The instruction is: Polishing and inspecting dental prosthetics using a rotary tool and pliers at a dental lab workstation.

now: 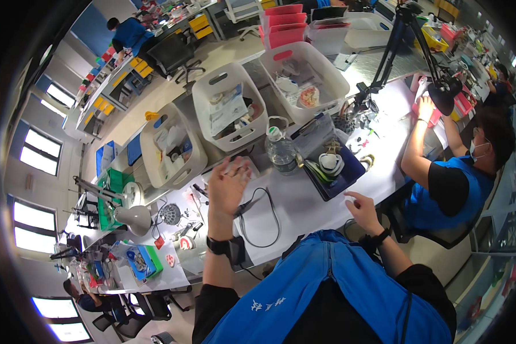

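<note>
My left hand (229,184) is raised over the white-covered bench, fingers apart, holding nothing. Beside it a black cable (276,221) loops across the white sheet. My right hand (362,211) hovers at the bench's near edge with its index finger stretched out and the other fingers partly curled; I see nothing in it. Closest to that hand is a dark blue tray (350,182) holding a white, roundish piece (330,164) and something green. Left of the tray stands a clear plastic jug (282,153) with a green cap.
White bins (200,92) with bagged items and papers line the bench's back. A desk lamp (133,220) and dental models (186,243) are at left. A black lamp arm (393,49) rises at right, where a co-worker in a blue vest (450,186) sits.
</note>
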Motion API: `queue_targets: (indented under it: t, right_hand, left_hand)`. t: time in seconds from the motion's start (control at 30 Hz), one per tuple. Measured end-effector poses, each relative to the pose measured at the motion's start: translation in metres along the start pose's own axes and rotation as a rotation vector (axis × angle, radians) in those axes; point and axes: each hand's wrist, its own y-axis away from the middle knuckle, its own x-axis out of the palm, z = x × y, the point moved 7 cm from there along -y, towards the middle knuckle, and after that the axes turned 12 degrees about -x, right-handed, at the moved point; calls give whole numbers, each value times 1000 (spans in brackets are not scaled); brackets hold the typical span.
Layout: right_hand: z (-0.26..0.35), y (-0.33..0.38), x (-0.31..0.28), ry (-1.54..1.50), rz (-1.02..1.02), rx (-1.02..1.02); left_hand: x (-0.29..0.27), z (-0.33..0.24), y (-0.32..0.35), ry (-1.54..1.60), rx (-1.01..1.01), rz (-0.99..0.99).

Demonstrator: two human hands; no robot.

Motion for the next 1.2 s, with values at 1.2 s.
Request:
queue_targets:
  t: [1.2]
  right_hand:
    - [-159, 142, -52, -144, 178, 534]
  left_hand:
    - [7, -21, 142, -61, 323, -218]
